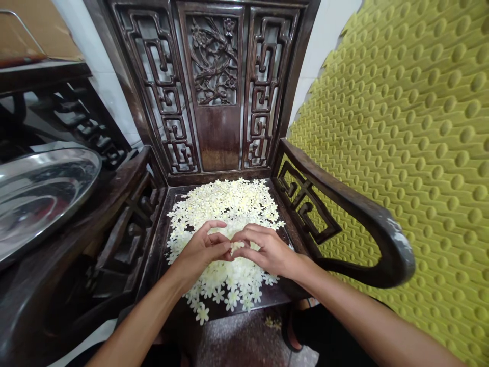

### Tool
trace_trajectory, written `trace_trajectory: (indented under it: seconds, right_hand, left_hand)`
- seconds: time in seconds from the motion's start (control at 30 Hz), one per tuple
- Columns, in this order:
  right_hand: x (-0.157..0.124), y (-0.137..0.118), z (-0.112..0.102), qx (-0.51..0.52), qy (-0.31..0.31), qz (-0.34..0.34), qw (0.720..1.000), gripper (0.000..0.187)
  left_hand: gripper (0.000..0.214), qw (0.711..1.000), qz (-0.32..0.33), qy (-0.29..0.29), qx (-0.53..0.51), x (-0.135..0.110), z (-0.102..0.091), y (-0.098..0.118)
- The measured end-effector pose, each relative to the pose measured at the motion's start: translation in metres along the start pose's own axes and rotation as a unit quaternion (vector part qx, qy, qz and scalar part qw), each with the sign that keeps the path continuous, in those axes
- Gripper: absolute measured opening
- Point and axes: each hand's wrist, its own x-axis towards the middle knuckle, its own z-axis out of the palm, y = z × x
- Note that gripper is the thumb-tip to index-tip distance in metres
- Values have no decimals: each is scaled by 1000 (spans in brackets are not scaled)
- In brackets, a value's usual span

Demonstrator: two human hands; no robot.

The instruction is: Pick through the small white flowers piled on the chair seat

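Grip of the right hand [269, 248]: thumb and forefinger are closed on a pale flower [237, 247]. Thumb and fingers of the left hand [204, 248] are bunched against its other side; whether they also pinch it cannot be told. The flower sits between the two sets of fingertips, to the right of the left fingertips and within the curl of the right, which is the nearer hand. Both hands point inward and almost meet over the middle of the seat [273, 296].

The flower is small, whitish and partly covered by the fingers, so no long axis can be made out. Loose flowers [229, 196] spread beneath and beyond the hands: white to cream, yellower toward the back, mostly five-petalled, dense in the middle and scattered singly at the front edge.

The seat belongs to a dark wooden chair [220, 135] with a carved, pierced back. A shiny metal basin [72, 171] stands beside the left armrest [126, 176]; a yellow-green studded panel [412, 102] lies beyond the right armrest [393, 250].
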Motion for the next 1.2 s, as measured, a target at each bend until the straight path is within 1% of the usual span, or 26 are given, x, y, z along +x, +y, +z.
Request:
trace_trajectory:
  seconds: [0.1,0.17,0.23,0.3,0.37,0.47,0.57,0.63,0.73,0.83,0.9,0.97,1.07,1.2]
  right_hand:
    - [0,2,3,-43,21,-18,999,7]
    - [1,2,4,-64,31,-28,997,8]
    - [1,2,3,-81,37,-34,995,13]
    - [2,2,3,-93,31,-33,995,18]
    - [2,3,3,-100,12,-27,995,22]
    - [1,3,4,-102,-21,-13,994,26]
    - [2,0,3,-73,-33,12,997,26]
    - [3,-4,0,-33,-24,45,998,22]
    - [6,-7,-3,43,-7,87,995,19]
    - [7,-6,-2,94,7,108,990,16]
    - [7,-3,0,108,19,111,988,14]
    - [7,-2,1,104,22,102,989,16]
    - [6,-3,0,66,8,83,994,13]
    - [4,-5,1,-2,-23,44,999,10]
  left_hand:
    - [40,999,-10,18,-39,1,2,-4]
    - [33,999,-5,26,-31,1,3,-6]
    - [25,999,17,29,12,1,5,-8]
    - [21,996,49,26,72,2,7,-11]
    - [20,989,87,25,118,3,8,-13]
    - [15,983,101,24,153,5,7,-14]
    - [16,982,98,22,162,7,3,-13]
    - [13,978,113,45,168,7,1,-12]
    - [10,965,145,85,201,6,0,-13]
    - [9,954,166,94,231,4,1,-14]
    - [8,955,166,95,226,4,3,-14]
    - [8,964,156,89,195,5,5,-15]
    - [10,977,142,73,142,7,6,-16]
    - [12,985,115,65,107,6,6,-13]
